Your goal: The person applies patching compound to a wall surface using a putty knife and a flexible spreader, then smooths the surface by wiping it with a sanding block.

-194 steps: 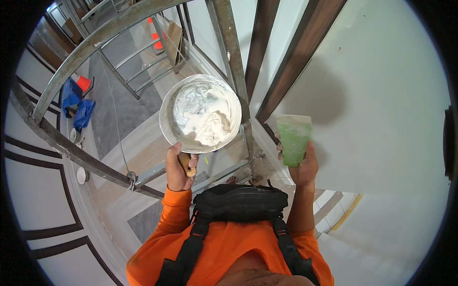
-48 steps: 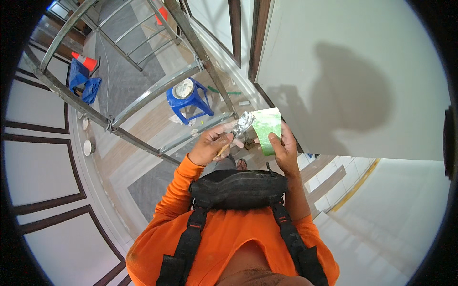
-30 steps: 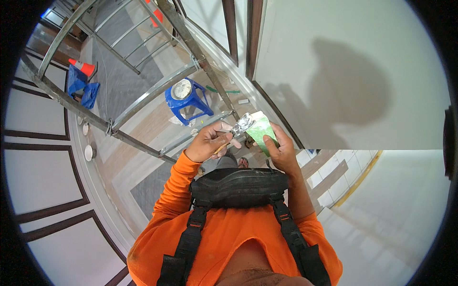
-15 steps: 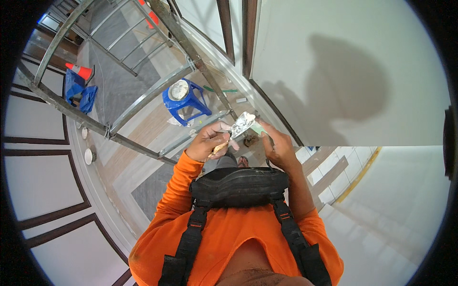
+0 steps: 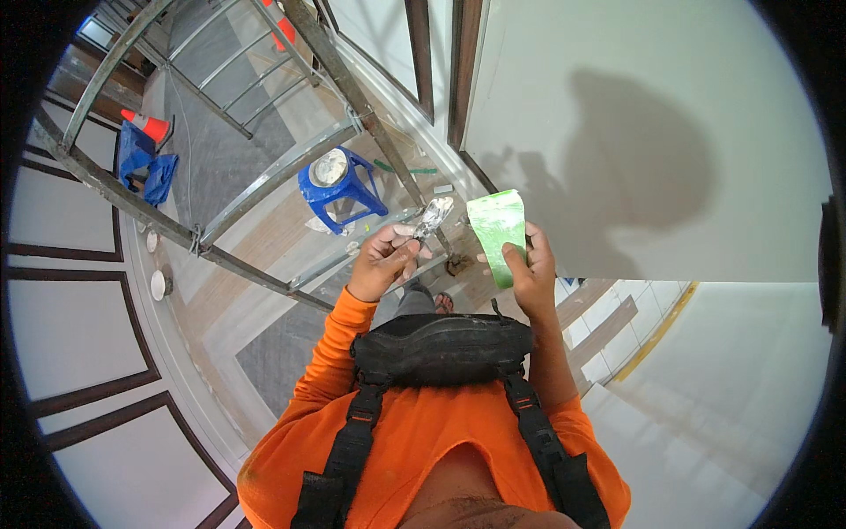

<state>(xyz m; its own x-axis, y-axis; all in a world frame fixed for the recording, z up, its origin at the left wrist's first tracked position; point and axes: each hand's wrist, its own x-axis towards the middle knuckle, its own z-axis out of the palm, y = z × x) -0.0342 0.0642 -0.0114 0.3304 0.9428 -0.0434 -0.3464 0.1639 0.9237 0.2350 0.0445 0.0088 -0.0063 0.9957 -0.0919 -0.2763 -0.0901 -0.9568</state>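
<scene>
In the middle of the frame, your left hand (image 5: pixel 386 263) has its thumb and fingers closed around the handle of a putty knife (image 5: pixel 435 214), which is mostly hidden by them. The knife's blade, smeared with whitish paste, tilts up and to the right. Just right of centre, your right hand (image 5: pixel 532 271) pinches a green flexible spreader (image 5: pixel 499 231), thumb on its near face, the wide, pale-edged end uppermost. The two tools are near each other but apart. Above and left of your hands, a blue plastic stool (image 5: pixel 363 188) bears a round pan (image 5: pixel 330 167) with white paste in it. Metal scaffolding (image 5: pixel 344 84) fills the upper left, and a pale wall (image 5: pixel 634 44) carries your shadow at upper right.
</scene>
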